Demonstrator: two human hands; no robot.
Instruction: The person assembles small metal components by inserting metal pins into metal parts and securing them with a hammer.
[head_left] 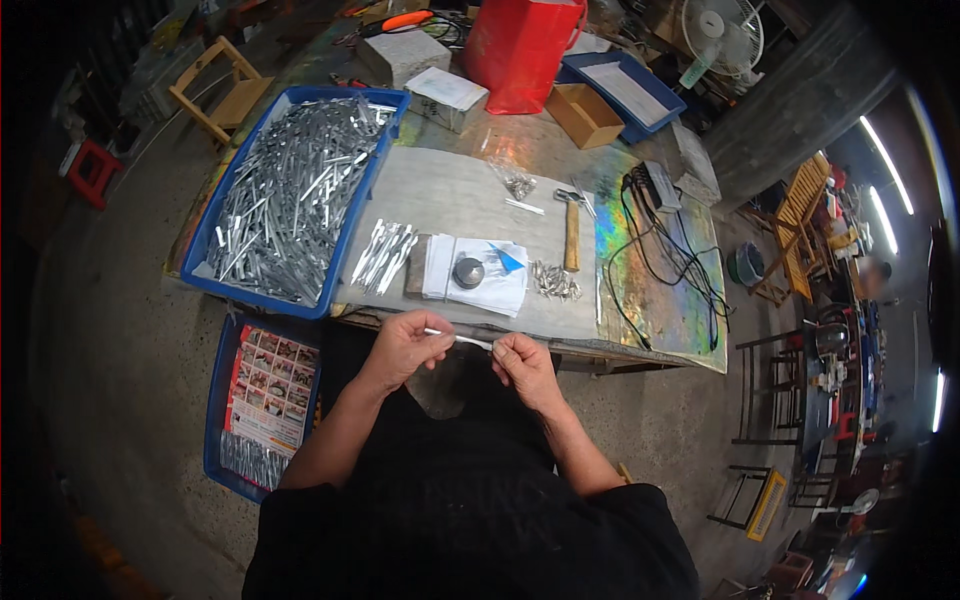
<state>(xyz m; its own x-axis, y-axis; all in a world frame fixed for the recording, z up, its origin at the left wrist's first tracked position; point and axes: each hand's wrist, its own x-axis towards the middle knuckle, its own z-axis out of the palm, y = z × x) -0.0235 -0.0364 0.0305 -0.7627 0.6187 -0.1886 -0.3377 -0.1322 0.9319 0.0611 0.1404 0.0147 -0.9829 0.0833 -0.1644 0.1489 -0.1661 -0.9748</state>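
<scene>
Left hand (pixel 412 343), right hand (pixel 523 366) pinch one thin strip (pixel 473 342), likely for control; loose strips (pixel 384 256) beyond left grip, presumably for easy reach

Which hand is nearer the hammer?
Right. The right hand is below and slightly left of the hammer in frame; the left hand is also below, farther left.

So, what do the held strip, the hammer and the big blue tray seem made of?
Held strip: probably metal, from its bright silvery sheen. Hammer: likely wooden handle, dull yellowish; greyish head, probably metal. Big blue tray: perhaps plastic, smooth evenly coloured rim.
</scene>
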